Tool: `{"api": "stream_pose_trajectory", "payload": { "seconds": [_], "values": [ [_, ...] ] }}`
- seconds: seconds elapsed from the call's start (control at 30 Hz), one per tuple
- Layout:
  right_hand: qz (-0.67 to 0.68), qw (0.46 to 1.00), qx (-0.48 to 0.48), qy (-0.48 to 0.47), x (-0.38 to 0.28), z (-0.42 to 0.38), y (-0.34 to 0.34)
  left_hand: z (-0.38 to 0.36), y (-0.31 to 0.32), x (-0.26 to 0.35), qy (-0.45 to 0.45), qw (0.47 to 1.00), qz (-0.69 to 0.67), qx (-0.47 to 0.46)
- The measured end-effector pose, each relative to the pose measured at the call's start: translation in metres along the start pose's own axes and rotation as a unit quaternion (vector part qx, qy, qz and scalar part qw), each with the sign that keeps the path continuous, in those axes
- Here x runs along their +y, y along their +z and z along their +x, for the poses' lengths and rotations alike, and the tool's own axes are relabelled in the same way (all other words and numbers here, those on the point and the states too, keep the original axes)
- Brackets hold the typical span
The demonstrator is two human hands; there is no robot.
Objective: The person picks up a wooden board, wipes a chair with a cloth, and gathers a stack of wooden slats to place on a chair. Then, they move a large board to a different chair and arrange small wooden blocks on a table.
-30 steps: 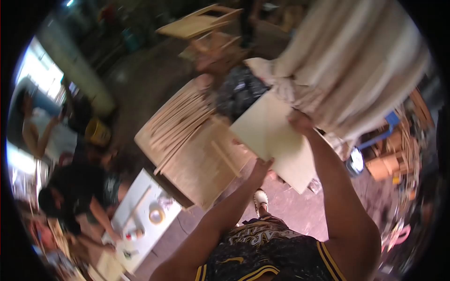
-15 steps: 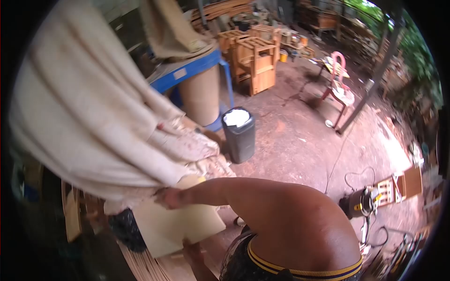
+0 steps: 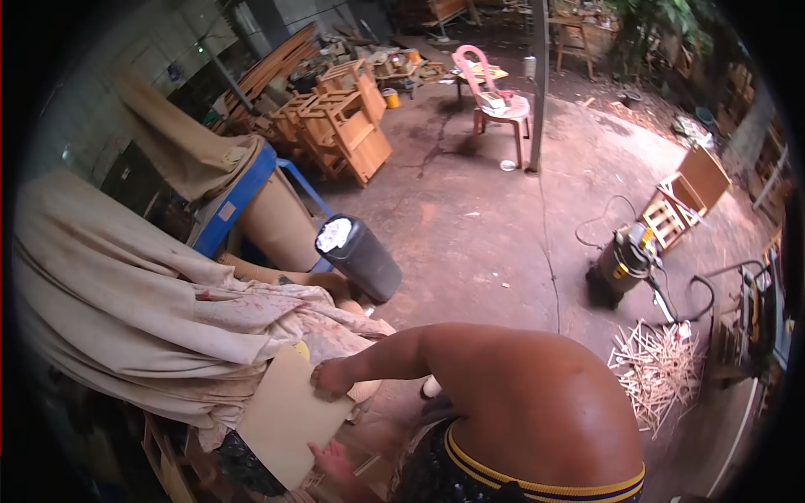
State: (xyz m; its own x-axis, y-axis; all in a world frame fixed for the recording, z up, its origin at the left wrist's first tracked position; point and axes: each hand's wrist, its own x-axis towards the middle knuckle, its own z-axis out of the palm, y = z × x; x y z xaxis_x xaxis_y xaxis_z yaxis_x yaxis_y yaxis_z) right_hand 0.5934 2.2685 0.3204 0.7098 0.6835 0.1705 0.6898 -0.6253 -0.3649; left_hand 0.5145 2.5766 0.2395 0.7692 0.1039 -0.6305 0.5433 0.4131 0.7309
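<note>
A flat pale board lies tilted at the lower left, its far end beside a draped cloth. My right hand rests on the board near its right edge, fingers curled under; what they hold, if anything, is hidden. Lower down, my left hand grips the board's near edge, with one digit showing on its top face. Dark, shiny material shows below the board's left side.
A stained beige cloth covers something bulky at left. Beyond stand a black bin, wooden furniture pieces and a pink chair. To my right are a shop vacuum and a heap of thin wooden sticks.
My view has swung right, bringing the stick heap into sight. The right hand has moved from near the board's far end by the cloth towards its right edge. The left hand stays at the board.
</note>
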Motion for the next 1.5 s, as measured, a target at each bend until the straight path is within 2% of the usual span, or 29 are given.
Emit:
{"api": "stream_pose_trajectory", "payload": {
  "seconds": [0.1,0.13,0.2,0.23,0.33,0.37,0.4,0.43,0.47,0.5,0.53,0.6,0.67,0.7,0.73,0.77,0.83,0.87,0.93,0.97,1.03,1.1,1.13,1.2,1.23,1.3,1.37,1.43,1.5],
  "values": [
    [0.038,0.997,0.033,0.066,-0.015,-0.051,0.005,-0.040,0.037,0.000,0.028,0.999,-0.036,-0.020],
    [0.039,0.996,0.036,0.070,-0.027,-0.071,0.006,-0.045,0.037,0.005,0.034,0.998,-0.041,-0.022],
    [0.064,0.986,0.109,0.109,-0.046,-0.125,0.000,-0.048,0.034,0.002,0.051,0.997,-0.030,-0.039],
    [0.071,0.986,0.095,0.119,-0.050,-0.151,-0.003,-0.049,0.036,-0.004,0.072,0.996,-0.021,-0.054],
    [0.089,0.974,0.089,0.187,-0.050,-0.225,0.001,-0.059,0.044,-0.005,0.024,0.997,-0.041,-0.068],
    [0.100,0.966,0.092,0.219,-0.038,-0.251,0.011,-0.063,0.047,-0.007,-0.009,0.975,-0.212,-0.072],
    [0.099,0.956,0.048,0.273,-0.033,-0.282,0.009,-0.054,0.038,-0.010,-0.013,0.976,-0.204,-0.080],
    [0.099,0.941,0.003,0.324,-0.027,-0.315,0.007,-0.033,0.019,-0.013,0.008,0.984,-0.110,-0.139],
    [0.090,0.925,-0.001,0.368,-0.022,-0.352,0.014,-0.023,0.017,-0.017,0.029,0.980,-0.018,-0.196],
    [0.081,0.908,-0.007,0.411,-0.012,-0.394,0.027,-0.091,0.050,-0.020,0.056,0.985,0.041,-0.160],
    [0.087,0.894,-0.025,0.438,0.005,-0.436,0.049,-0.056,0.029,-0.025,0.044,0.974,0.116,-0.188],
    [0.114,0.843,-0.037,0.524,0.011,-0.525,0.074,0.004,-0.008,-0.036,0.035,0.930,0.267,-0.251],
    [0.116,0.789,-0.053,0.601,0.008,-0.616,0.102,-0.021,0.010,-0.057,0.033,0.831,0.484,-0.274],
    [0.144,0.758,-0.031,0.636,-0.006,-0.660,0.106,-0.041,0.016,-0.071,0.031,0.770,0.578,-0.268],
    [0.128,0.734,-0.053,0.664,-0.022,-0.695,0.105,-0.079,0.033,-0.082,0.028,0.697,0.665,-0.266],
    [0.157,0.696,-0.024,0.700,-0.041,-0.730,0.104,-0.121,0.055,-0.096,0.040,0.661,0.698,-0.274],
    [0.153,0.644,-0.047,0.748,-0.061,-0.793,0.121,-0.179,0.094,-0.116,0.064,0.576,0.762,-0.290],
    [0.149,0.617,-0.056,0.770,-0.073,-0.820,0.131,-0.184,0.104,-0.131,0.060,0.586,0.757,-0.283],
    [0.151,0.590,-0.070,0.790,-0.086,-0.853,0.133,-0.176,0.126,-0.170,-0.061,0.628,0.723,-0.280],
    [0.174,0.587,-0.075,0.787,-0.086,-0.863,0.130,-0.176,0.137,-0.187,-0.064,0.633,0.721,-0.276],
    [0.196,0.583,-0.082,0.784,-0.079,-0.877,0.129,-0.180,0.159,-0.220,-0.021,0.718,0.634,-0.288],
    [0.179,0.625,-0.097,0.753,-0.058,-0.879,0.128,-0.186,0.185,-0.241,-0.031,0.705,0.648,-0.288],
    [0.179,0.625,-0.099,0.753,-0.050,-0.878,0.124,-0.189,0.197,-0.247,-0.037,0.689,0.663,-0.290],
    [0.185,0.674,-0.040,0.714,-0.031,-0.865,0.100,-0.195,0.216,-0.253,-0.038,0.687,0.665,-0.290],
    [0.185,0.674,-0.041,0.714,-0.028,-0.857,0.084,-0.197,0.222,-0.255,-0.038,0.685,0.668,-0.290],
    [0.215,0.639,0.092,0.733,-0.029,-0.839,0.056,-0.189,0.222,-0.259,-0.020,0.676,0.676,-0.293],
    [0.227,0.642,0.100,0.725,-0.024,-0.832,0.044,-0.179,0.210,-0.262,0.001,0.662,0.686,-0.303],
    [0.239,0.632,0.120,0.728,-0.027,-0.833,0.040,-0.171,0.204,-0.265,-0.059,0.703,0.652,-0.279],
    [0.226,0.667,0.073,0.707,-0.027,-0.842,0.049,-0.194,0.211,-0.255,-0.039,0.665,0.679,-0.308]
  ]
}}
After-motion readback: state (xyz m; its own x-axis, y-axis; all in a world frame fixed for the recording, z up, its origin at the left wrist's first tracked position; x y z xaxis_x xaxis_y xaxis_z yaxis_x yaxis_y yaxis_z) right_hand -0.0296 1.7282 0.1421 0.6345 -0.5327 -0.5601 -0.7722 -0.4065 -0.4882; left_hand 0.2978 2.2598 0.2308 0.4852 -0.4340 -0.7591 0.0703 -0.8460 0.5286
